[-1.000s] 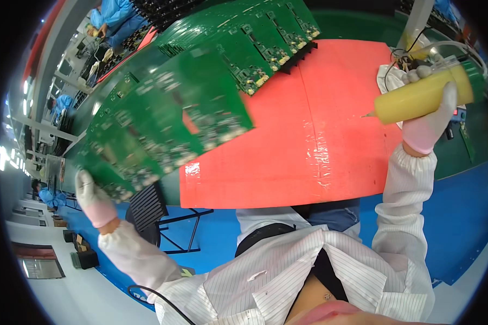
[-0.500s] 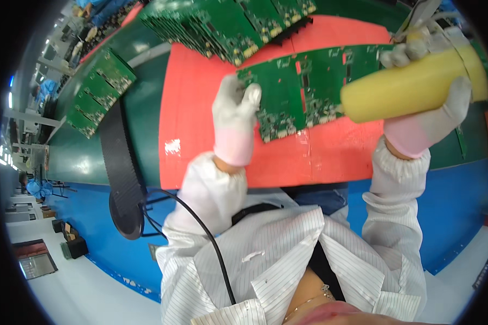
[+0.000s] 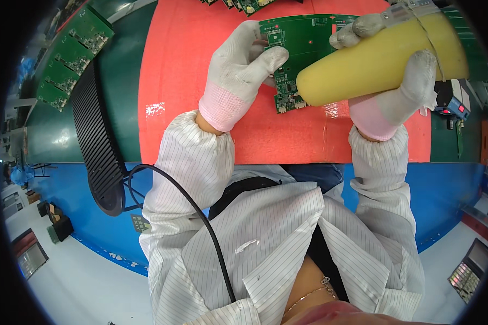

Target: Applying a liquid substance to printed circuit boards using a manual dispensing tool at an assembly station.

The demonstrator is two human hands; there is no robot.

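A green circuit board [image 3: 303, 51] with small parts along its near edge is in front of me over a red mat [image 3: 190, 43]. My left hand [image 3: 236, 70], in a white glove with a pink cuff, closes on the board's left edge, thumb on top. In my gloved right hand [image 3: 398, 105] is a yellow tapered cylinder [image 3: 363, 70], a thin cord around its thicker end. The fingers lie over its far side and the thumb on its near side. It covers the right part of the board.
Part of a stack of circuit boards [image 3: 249, 6] shows at the far edge. Another green board [image 3: 76, 59] lies at the left, beside a black ribbed bar [image 3: 95, 130]. A black cable [image 3: 200, 211] runs across my left side. A dark device [image 3: 453, 100] sits at the right.
My left hand now grips the board's left edge more fully, thumb over it. The cylinder covers more of the board. The view has shifted, and the stack shows less.
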